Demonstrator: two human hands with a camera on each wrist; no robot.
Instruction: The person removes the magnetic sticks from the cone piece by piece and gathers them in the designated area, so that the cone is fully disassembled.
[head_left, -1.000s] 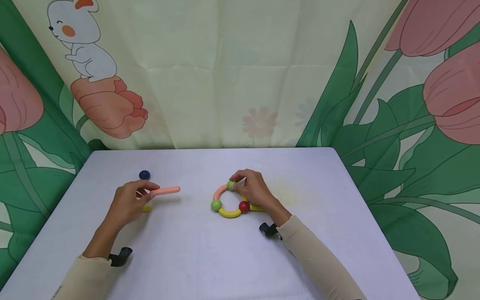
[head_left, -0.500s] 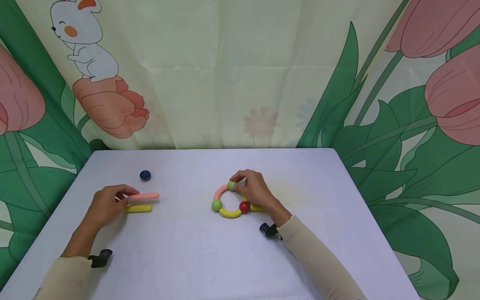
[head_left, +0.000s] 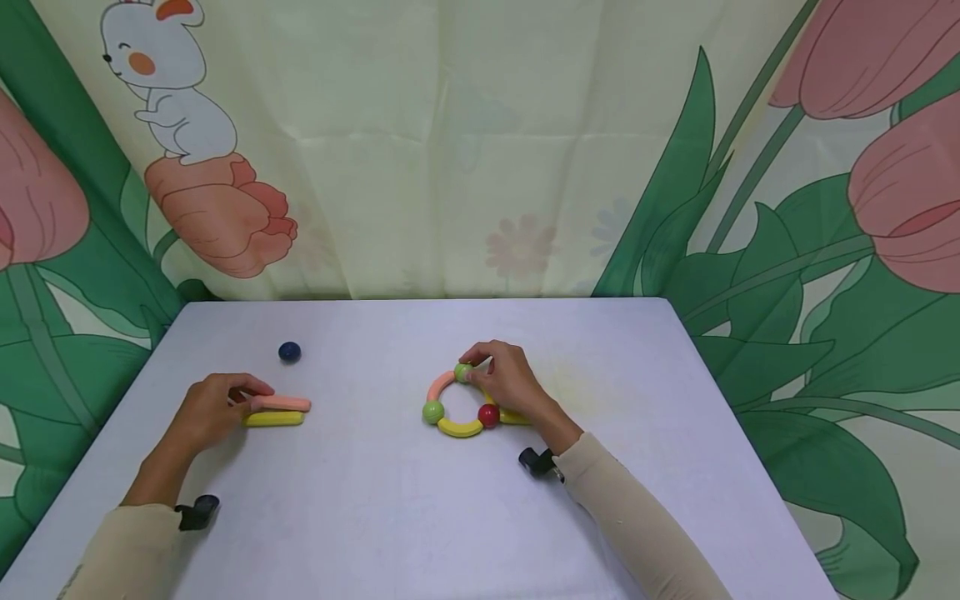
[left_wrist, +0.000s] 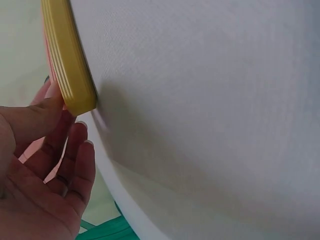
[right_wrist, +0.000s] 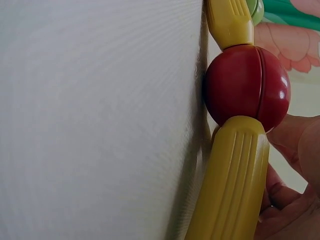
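My left hand (head_left: 213, 408) pinches the near end of a pink stick (head_left: 288, 403), which lies alongside a ribbed yellow stick (head_left: 273, 419) on the left of the table. In the left wrist view, the yellow stick (left_wrist: 70, 55) hides most of the pink one. Thumb and fingers of my right hand (head_left: 513, 379) pinch a green ball (head_left: 462, 372) at the top of a ring of curved rods and balls. The ring has a pink curved rod (head_left: 440, 385), a second green ball (head_left: 432, 412), a yellow curved rod (head_left: 460, 428) and a red ball (head_left: 488, 415).
A dark blue ball (head_left: 289, 352) sits behind the two sticks. Another yellow rod (head_left: 513, 417) points right from the red ball, partly under my right wrist. The white table (head_left: 390, 517) ends at a printed curtain (head_left: 390, 167).
My left hand has moved left with the pink stick and lowered it beside the yellow stick, uncovering the blue ball. My right hand has stayed on the green ball.
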